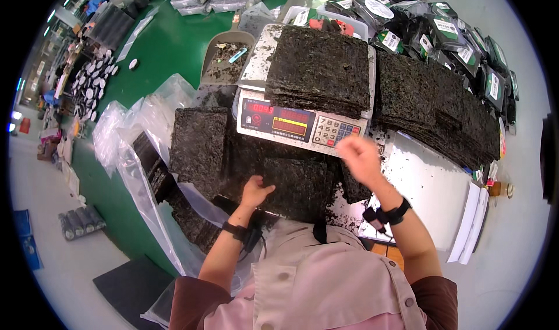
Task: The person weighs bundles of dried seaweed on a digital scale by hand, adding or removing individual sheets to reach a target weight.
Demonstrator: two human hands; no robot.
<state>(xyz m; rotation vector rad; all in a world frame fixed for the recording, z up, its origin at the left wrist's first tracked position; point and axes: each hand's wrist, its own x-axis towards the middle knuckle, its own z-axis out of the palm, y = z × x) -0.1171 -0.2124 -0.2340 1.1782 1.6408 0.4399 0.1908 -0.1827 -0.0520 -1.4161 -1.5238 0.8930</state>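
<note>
A thick stack of dark dried seaweed sheets [319, 68] lies on the pan of a digital counter scale [301, 127] with a lit red display. Below the scale, more seaweed sheets [299, 188] lie near my body. My left hand [256, 191] rests at the left edge of these sheets, thumb and forefinger apart; whether it pinches a sheet I cannot tell. My right hand [359, 155], slightly blurred, hovers by the scale's keypad with its fingers curled, and no object shows in it. Another pile of seaweed [198, 146] stands left of my left hand.
Long seaweed stacks [436, 107] stand right of the scale, before labelled black packets [445, 29]. A dustpan [209, 57] with scraps and a blue-handled tool sits at the upper left. An open clear plastic bag [131, 173] holds more seaweed at the left. A lit white panel [419, 190] lies right.
</note>
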